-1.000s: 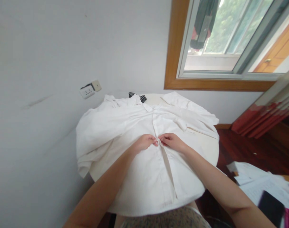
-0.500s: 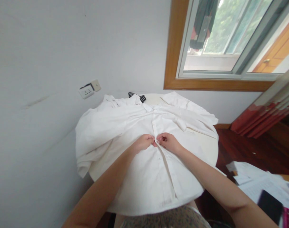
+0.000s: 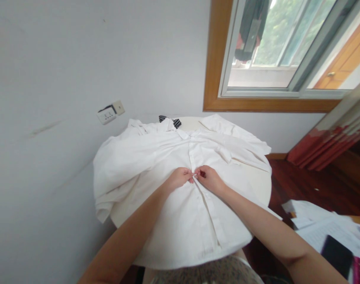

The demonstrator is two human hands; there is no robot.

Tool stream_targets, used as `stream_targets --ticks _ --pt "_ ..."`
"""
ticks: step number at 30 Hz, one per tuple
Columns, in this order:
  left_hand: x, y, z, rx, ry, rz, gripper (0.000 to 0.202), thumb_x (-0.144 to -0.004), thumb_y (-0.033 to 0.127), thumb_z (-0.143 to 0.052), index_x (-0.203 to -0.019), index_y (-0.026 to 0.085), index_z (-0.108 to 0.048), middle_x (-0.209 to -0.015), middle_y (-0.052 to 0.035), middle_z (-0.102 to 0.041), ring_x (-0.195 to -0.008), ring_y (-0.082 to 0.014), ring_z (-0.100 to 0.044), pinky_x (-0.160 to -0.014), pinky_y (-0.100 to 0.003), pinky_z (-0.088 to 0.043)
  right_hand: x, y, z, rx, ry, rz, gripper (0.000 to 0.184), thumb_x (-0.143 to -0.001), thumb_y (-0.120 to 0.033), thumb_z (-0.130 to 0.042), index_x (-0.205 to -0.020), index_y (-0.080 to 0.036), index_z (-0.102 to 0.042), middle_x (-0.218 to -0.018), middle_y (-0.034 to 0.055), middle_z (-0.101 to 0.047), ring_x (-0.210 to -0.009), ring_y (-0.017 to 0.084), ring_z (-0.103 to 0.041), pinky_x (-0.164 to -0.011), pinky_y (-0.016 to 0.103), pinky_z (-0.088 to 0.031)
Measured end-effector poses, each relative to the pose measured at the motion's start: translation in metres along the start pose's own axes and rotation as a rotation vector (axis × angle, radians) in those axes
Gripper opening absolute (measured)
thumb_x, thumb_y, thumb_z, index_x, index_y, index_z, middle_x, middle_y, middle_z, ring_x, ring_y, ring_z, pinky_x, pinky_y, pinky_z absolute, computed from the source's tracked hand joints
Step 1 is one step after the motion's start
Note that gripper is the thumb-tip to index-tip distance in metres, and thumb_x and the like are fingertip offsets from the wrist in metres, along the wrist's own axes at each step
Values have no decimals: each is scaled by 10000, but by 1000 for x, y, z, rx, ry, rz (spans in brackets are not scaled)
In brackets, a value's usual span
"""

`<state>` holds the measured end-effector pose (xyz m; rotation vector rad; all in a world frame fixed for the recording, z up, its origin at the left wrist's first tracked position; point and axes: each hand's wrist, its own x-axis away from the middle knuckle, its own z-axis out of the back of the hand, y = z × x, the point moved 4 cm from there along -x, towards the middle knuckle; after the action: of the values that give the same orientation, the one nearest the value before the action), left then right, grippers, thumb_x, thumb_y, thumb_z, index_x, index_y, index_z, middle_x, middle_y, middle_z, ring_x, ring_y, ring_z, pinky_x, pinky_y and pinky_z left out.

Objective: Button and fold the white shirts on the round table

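Note:
A white button-up shirt (image 3: 168,225) lies spread over a round pale table (image 3: 259,183), collar away from me and hem hanging toward my lap. My left hand (image 3: 181,177) pinches the left edge of the front opening about halfway down. Close beside it, my right hand (image 3: 208,177) pinches the opposite front edge, fingertips nearly meeting those of the left. Any button between the fingers is too small to make out. Above the hands the front edges lie together; below them the opening gapes in a narrow slit.
A black striped piece of cloth (image 3: 177,123) lies by the collar. A wall socket (image 3: 106,115) is at the left, a wood-framed window (image 3: 211,79) at the right. Papers (image 3: 313,232) and a dark phone-like object (image 3: 336,254) lie at lower right, below a red-and-white curtain (image 3: 313,148).
Both hands stay at the same spot on the shirt front, with only slight finger movement. The fingertips have drawn a little closer together at the edge.

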<state>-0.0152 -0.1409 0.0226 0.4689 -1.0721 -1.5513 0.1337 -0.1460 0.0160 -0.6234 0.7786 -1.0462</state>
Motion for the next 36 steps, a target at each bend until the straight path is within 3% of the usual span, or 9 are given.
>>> stream_targets --ticks 6,13,18,22,26,30,36 --pt "-1 1 0 -8 26 -21 287 -780 375 -495 -643 151 -609 -473 54 -443 -428 -70 -309 -445 -212 -226 0 -1 2 -21 -18 7 155 -760 -170 -541 -867 -180 -653 -727 -2 -587 -640 114 -504 -621 223 -387" --pt "-3 -1 0 -32 31 -32 293 -787 367 -479 -665 144 -625 -479 54 -423 -432 -72 -311 -437 -210 -228 -3 -5 9 -99 -70 -42 192 -873 -324 -469 -793 -184 -574 -616 -33 -549 -554 105 -455 -563 215 -343" --pt "-3 -1 -1 -27 29 -56 284 -795 354 -451 -679 148 -609 -536 39 -499 -449 -73 -343 -442 -207 -246 -2 -13 9 103 -72 9 289 -908 -346 -446 -670 -192 -501 -583 -39 -490 -562 107 -424 -559 220 -298" --pt "-4 -4 -2 9 9 -77 318 -789 422 -458 -706 152 -604 -613 18 -594 -453 -74 -363 -450 -211 -266 -1 -16 5 262 -85 32 226 -912 -295 -459 -721 -191 -524 -641 -25 -518 -592 109 -441 -575 222 -284" --pt "-4 -3 -2 54 0 -111 262 -757 385 -473 -750 156 -600 -693 -7 -660 -515 -95 -468 -484 -212 -311 0 -16 4 328 -87 43 191 -924 -259 -433 -786 -195 -549 -717 -1 -562 -665 123 -486 -611 222 -297" --pt "-3 -1 -1 28 -3 -121 249 -763 369 -459 -783 162 -596 -699 -10 -669 -534 -109 -505 -489 -215 -329 -3 -13 4 276 -105 28 220 -930 -271 -417 -774 -199 -555 -710 -5 -566 -669 125 -487 -626 218 -313" --pt "-2 2 0 -95 44 -216 187 -783 304 -448 -751 177 -583 -676 -12 -674 -629 -138 -600 -618 -233 -424 -8 -5 4 109 -128 -25 285 -918 -332 -425 -686 -194 -519 -601 -37 -491 -593 116 -432 -581 212 -310"
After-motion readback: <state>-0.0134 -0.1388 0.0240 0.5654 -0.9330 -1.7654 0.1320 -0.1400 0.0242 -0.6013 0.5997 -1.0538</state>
